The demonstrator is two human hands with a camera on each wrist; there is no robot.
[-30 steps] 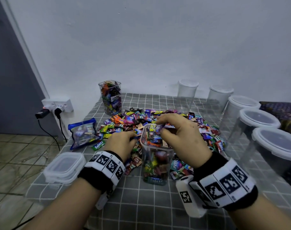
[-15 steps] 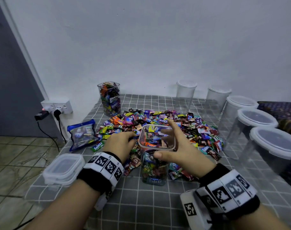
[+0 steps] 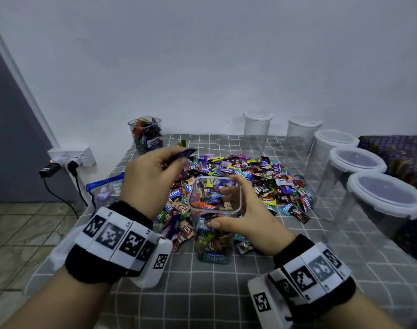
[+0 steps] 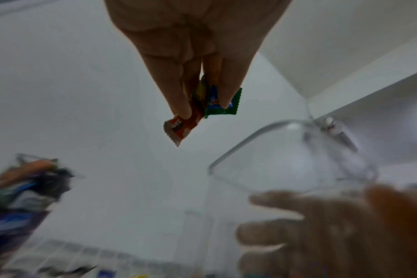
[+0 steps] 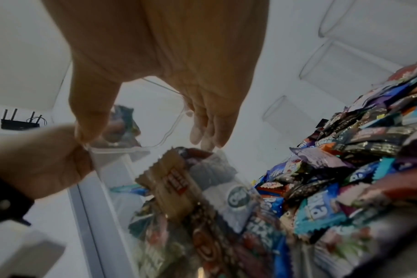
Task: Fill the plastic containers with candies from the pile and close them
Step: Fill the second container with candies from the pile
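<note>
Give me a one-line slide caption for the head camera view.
Left hand lifts pinched candies while right hand grips the open container.

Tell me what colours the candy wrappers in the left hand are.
Orange-red and green with blue, pinched in the left hand; candy wrappers show best in the left wrist view.

"Relaxa" reads on a blue wrapper at the bottom of the open container (image 3: 214, 219), and again on several blue wrappers in the candy pile (image 3: 245, 184). The wristbands (image 3: 121, 238) carry black-and-white square code markers. Other wrapper print is too blurred to read.
</note>
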